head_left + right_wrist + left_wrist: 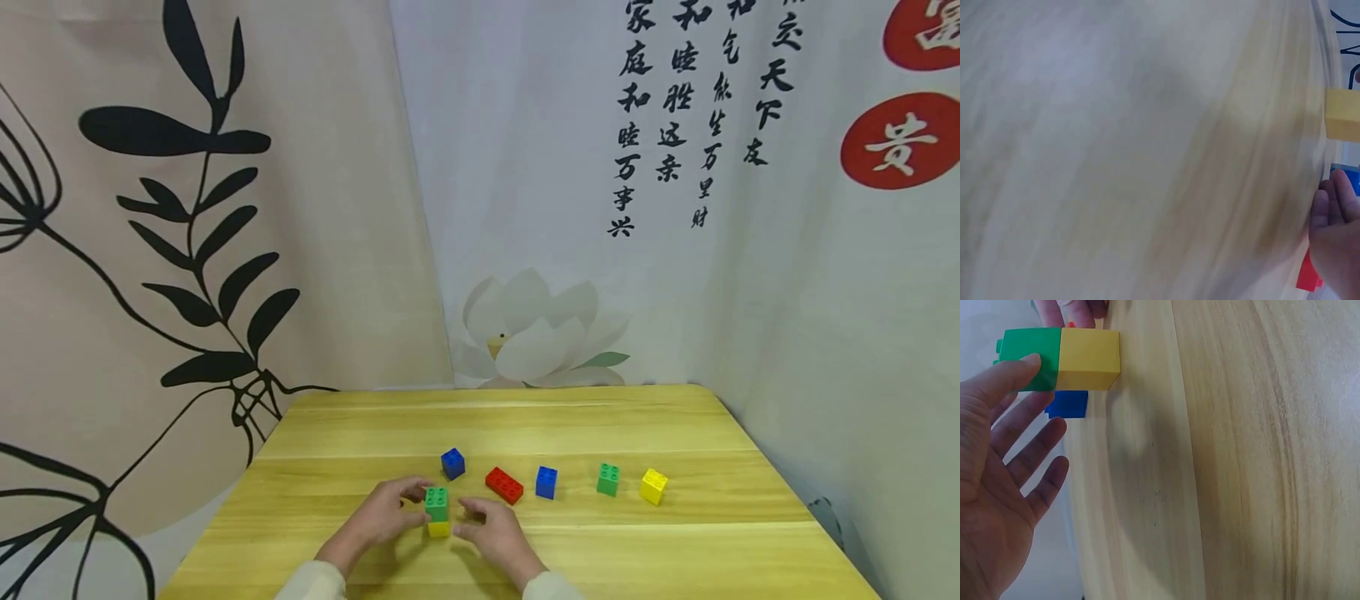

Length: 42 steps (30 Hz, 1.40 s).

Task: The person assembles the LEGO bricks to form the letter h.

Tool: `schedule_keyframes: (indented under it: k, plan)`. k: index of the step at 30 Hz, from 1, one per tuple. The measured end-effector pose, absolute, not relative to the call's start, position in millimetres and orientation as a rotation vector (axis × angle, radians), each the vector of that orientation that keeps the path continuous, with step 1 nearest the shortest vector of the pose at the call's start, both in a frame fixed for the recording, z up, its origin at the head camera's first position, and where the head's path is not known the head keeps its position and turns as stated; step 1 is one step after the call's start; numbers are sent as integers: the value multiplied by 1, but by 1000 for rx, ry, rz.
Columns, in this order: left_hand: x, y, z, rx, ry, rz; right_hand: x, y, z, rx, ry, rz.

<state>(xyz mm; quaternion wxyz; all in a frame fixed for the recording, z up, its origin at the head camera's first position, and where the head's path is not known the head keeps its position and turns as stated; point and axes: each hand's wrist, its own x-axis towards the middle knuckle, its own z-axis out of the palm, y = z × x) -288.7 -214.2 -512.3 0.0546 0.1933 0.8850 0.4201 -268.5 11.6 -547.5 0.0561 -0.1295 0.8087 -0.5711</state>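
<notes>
A green building brick [437, 503] sits on a yellow brick [438, 529], forming an upright two-brick stack near the table's front. My left hand [388, 510] is at the stack's left side, fingers loosely spread. In the left wrist view its thumb [1032, 360] overlaps the green brick; whether it touches, I cannot tell. On the other side, my right hand [495, 533] stands a small gap away from the stack, thumb and index finger apart and holding nothing. Behind the hands lie a blue brick [453, 463] and a longer red brick [504, 485].
Another blue brick [546, 482], a green brick [608, 479] and a yellow brick [653, 486] lie spaced out to the right on the wooden table [675, 550]. A printed curtain [360, 250] hangs behind the table's far edge.
</notes>
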Motion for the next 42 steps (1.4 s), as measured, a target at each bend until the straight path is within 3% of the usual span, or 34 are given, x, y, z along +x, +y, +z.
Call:
schedule_keyframes:
  k: [20, 42]
  plan:
    - [-301, -210, -471, 468, 2761, 1258, -275, 53, -530, -296, 2593, -1703]
    - [-322, -139, -431, 595, 2758, 1342, -285, 139, -487, -3, 2842, -1729]
